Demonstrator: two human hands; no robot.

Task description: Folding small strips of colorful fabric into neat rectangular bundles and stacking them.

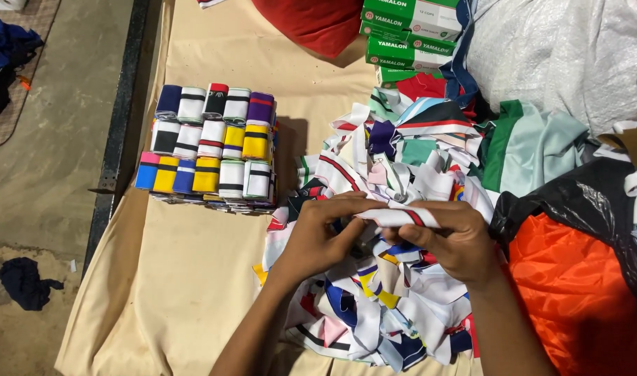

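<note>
I pinch the white strip (398,217) in both closed hands, left hand (318,240) and right hand (452,244); edges should stay aligned over the pile (374,306); stack (210,143) lies well apart on the bench (186,278).

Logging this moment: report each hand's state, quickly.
Left hand: closed, gripping one end of the white fabric strip with a red stripe.
Right hand: closed, holding the same strip's other end.
</note>
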